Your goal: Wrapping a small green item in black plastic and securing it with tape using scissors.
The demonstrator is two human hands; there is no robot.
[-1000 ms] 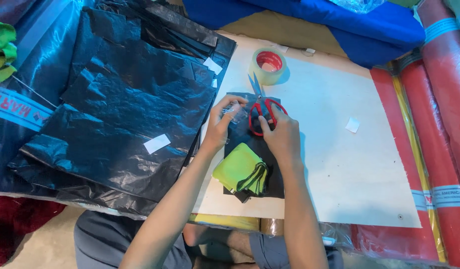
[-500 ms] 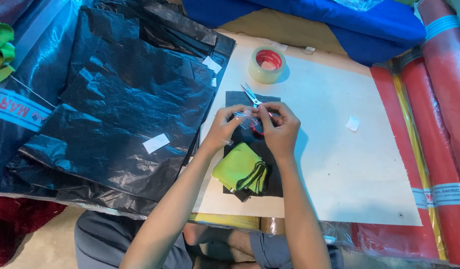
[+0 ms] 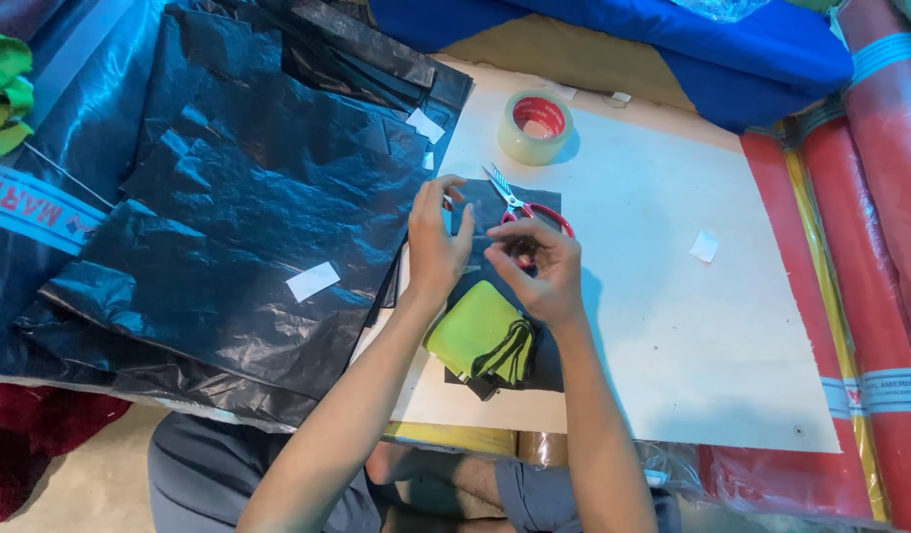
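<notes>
Beside the tape roll (image 3: 536,126), red-handled scissors (image 3: 522,207) lie on a dark sheet (image 3: 495,212); left hand (image 3: 434,245) and right hand (image 3: 539,271) pinch something small, indiscernible, above that sheet.

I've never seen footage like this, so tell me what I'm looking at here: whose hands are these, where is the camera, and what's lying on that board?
There is no machine here: a person works with two bare hands, and the camera sits on their head, looking down. The left hand and right hand meet above a dark sheet on a pale board; what they pinch is too small to tell. Red-handled scissors lie just beyond the hands, with a roll of clear tape farther back. A yellow-green pouch with black straps lies near the wrists. Black plastic bags are piled on the left, and red rolls lie along the right.
</notes>
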